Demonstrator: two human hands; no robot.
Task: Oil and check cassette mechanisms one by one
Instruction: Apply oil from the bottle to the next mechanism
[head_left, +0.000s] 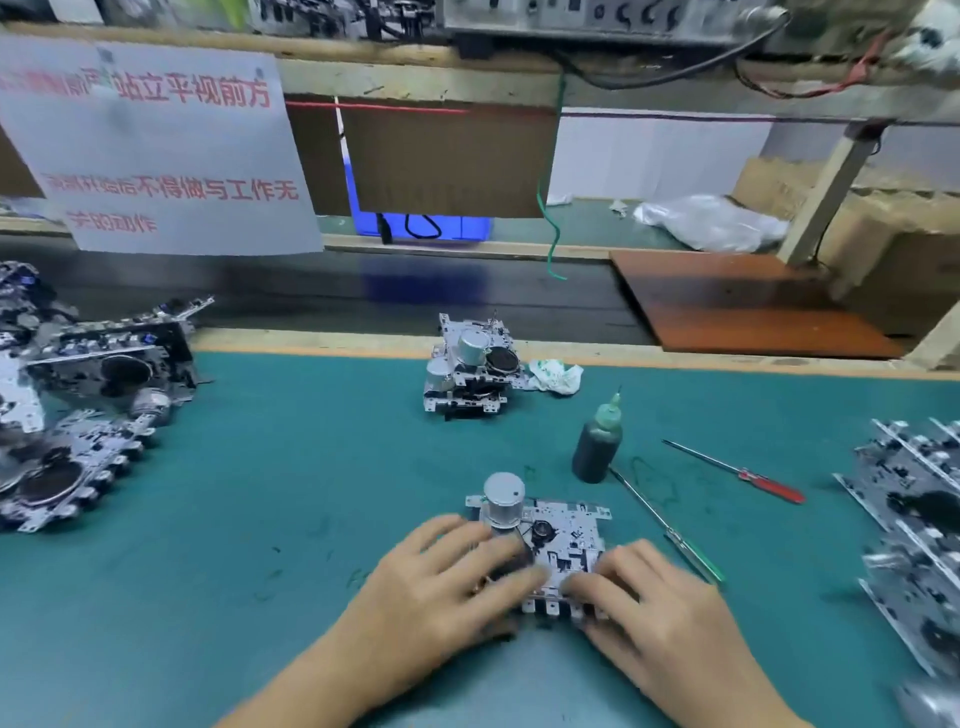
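While the cassette mechanism (561, 540) lies flat on the green mat (311, 493) directly under my fingers, I have both hands on it. My left hand (441, 577) lies over its left part, fingers spread and only gently bent, their tips resting across the dark wheel just below the silver motor can (503, 499). My right hand (654, 597) sits at the near right edge, fingers bent downward onto the metal plate near the row of tabs; motion blur hides whether they pinch the edge or merely press on it.

Just beyond my right hand stands the dark oil bottle (597, 447) with its green nozzle, upright. A green-handled screwdriver (670, 530) lies right beside my right hand, its tip reaching the bottle's base, and a red-handled screwdriver (737, 470) lies farther out to the right.

Straight ahead of both hands, well apart, sits a small stack of mechanisms (470, 364) with a crumpled rag (556, 375) touching its right side. Far to my left spreads a pile of mechanisms (78, 400); to my right another row of mechanisms (914, 519) leans on edge.
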